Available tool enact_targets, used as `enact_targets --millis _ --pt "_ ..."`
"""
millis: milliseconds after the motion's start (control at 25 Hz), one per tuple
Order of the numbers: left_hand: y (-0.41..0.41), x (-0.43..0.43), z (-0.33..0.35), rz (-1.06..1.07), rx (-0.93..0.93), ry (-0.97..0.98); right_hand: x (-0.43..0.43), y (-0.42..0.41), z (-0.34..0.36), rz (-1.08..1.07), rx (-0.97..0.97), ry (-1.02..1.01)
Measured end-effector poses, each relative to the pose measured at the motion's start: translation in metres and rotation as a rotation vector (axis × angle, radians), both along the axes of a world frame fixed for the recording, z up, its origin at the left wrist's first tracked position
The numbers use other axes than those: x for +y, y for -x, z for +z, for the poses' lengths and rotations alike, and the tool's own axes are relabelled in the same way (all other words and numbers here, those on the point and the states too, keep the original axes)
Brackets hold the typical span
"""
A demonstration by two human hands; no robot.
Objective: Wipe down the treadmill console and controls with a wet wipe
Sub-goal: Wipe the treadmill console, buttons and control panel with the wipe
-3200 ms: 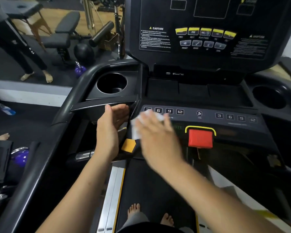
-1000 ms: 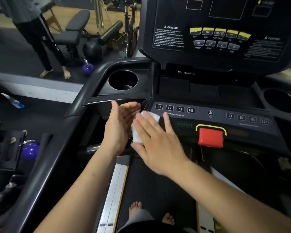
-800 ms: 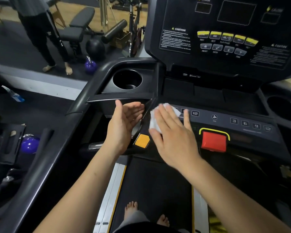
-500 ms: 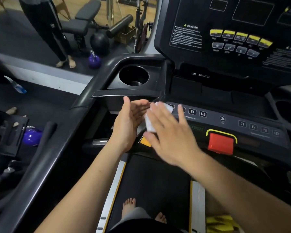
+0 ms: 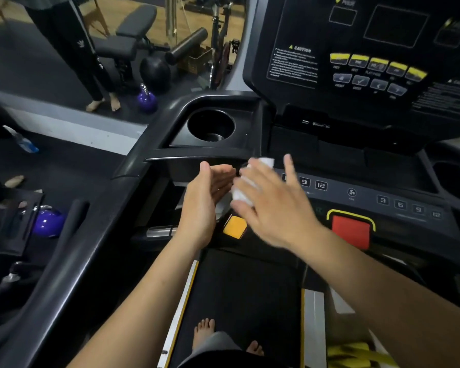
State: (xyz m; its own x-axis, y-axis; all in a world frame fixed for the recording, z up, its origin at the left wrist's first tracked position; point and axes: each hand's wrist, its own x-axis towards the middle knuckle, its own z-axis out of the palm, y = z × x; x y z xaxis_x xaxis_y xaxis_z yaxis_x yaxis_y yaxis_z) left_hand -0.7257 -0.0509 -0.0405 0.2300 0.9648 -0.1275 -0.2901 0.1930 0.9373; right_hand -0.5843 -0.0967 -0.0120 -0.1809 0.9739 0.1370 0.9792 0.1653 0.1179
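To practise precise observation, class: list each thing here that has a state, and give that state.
wet wipe: bunched, pressed on the button strip
right hand: fingers straight, pressing the wet wipe
left hand: open, fingers straight
left cup holder: empty
console screen: dark

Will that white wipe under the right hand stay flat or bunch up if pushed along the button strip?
Likely floppy: the wipe looks crumpled under the right hand, so may bunch. It seems thin and light, pinned only by flat fingers. The button strip looks smooth, so it should glide.
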Motion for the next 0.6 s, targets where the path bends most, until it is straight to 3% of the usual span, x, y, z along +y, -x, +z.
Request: enact_targets --millis 160,280,360,520,600 --pt "-0.006 -0.011 0.001 -0.007 0.464 -0.321 -0.052 -0.027 -0.008 -0.159 0.121 -0.05" --pt "-0.02 -0.024 -0.008 0.015 0.939 -0.735 -0.105 -0.029 -0.017 -0.115 0.069 0.018" --pt "-0.026 -0.028 -0.011 0.006 1.119 -0.89 -0.106 -0.062 -0.011 -0.257 0.008 0.016" --pt "-0.034 -0.033 -0.005 -0.099 1.28 -0.916 -0.098 -0.112 0.0 -0.696 0.063 -0.049" --pt "-0.04 -0.036 -0.002 -0.121 1.292 -0.857 -0.083 -0.071 0.0 -0.624 0.142 -0.075"
